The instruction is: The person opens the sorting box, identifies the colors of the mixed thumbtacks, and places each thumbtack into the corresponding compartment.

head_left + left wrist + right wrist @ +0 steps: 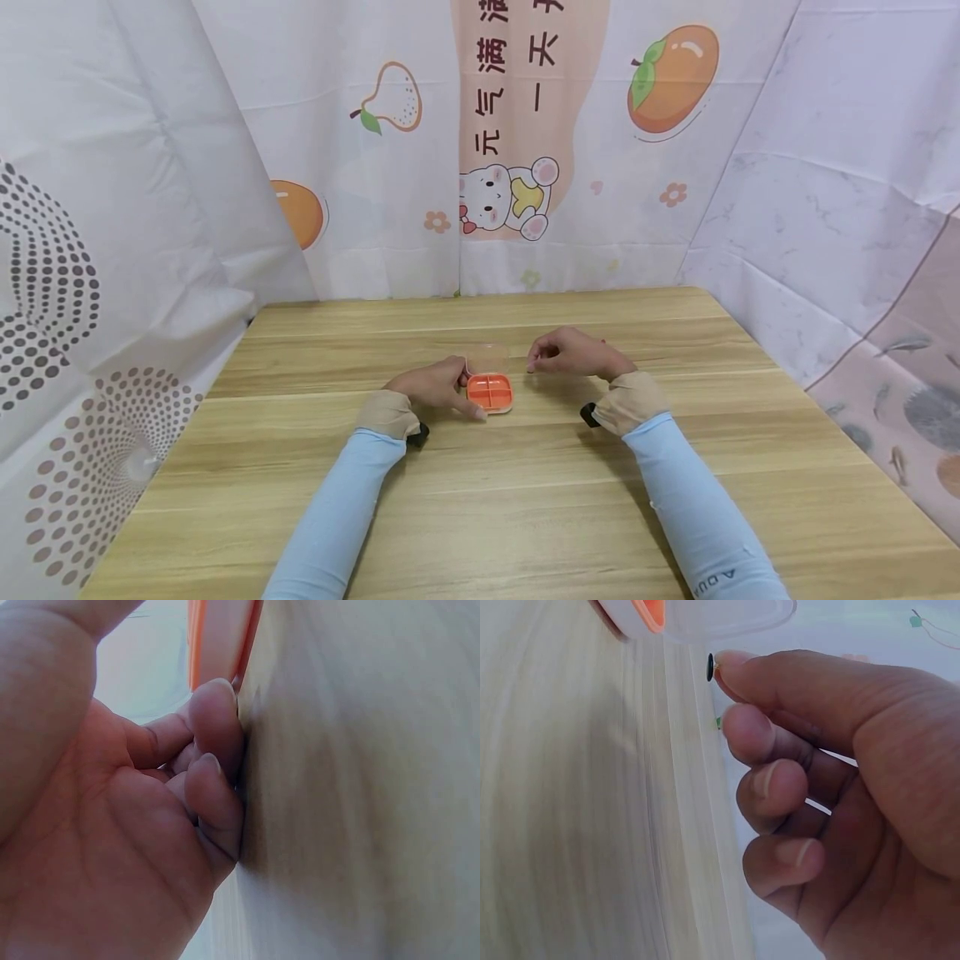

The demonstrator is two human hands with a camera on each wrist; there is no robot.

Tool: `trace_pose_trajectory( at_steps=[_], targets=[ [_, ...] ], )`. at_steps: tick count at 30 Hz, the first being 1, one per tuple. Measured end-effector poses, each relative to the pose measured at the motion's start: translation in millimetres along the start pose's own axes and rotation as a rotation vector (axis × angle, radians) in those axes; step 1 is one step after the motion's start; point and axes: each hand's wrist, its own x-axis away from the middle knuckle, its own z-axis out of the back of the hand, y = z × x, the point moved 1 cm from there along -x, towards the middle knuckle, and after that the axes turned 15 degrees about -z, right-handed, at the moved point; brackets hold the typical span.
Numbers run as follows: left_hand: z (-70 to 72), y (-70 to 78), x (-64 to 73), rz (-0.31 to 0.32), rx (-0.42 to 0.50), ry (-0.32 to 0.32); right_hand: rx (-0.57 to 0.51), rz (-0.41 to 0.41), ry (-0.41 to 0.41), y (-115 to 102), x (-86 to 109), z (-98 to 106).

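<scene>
A small orange pill box (500, 401) with several compartments lies on the table, its clear lid (487, 358) swung open to the back. My left hand (433, 388) steadies it from the left side, thumb along the front and fingers at the back corner. In the left wrist view, curled fingertips rest on the table right by the box's wall (219, 649). To the right of the box, my right hand (573, 353) hovers over the table. Its thumb and index finger pinch a small dark disc with a gold-coloured back, like a stud earring (710, 667); the other fingers curl loosely.
The wood-grain table (480, 517) reaches back to a printed curtain (390, 183) with fruit and a cartoon figure. More curtains hang at the left and right sides. Each wrist wears a beige wrap with a black piece, above light blue sleeves (337, 508).
</scene>
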Motion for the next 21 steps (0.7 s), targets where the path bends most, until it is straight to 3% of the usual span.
trace_pose_trajectory(
  at_steps=[13,21],
  targets=[
    [0.6,-2.2,-1.7,0.000,-0.023,-0.011,0.039,0.065,-0.011,-10,-6.4,-12],
    [0.9,-2.0,-1.1,0.011,-0.036,-0.014,0.005,0.045,-0.037,-19,-8.7,-20]
  ],
)
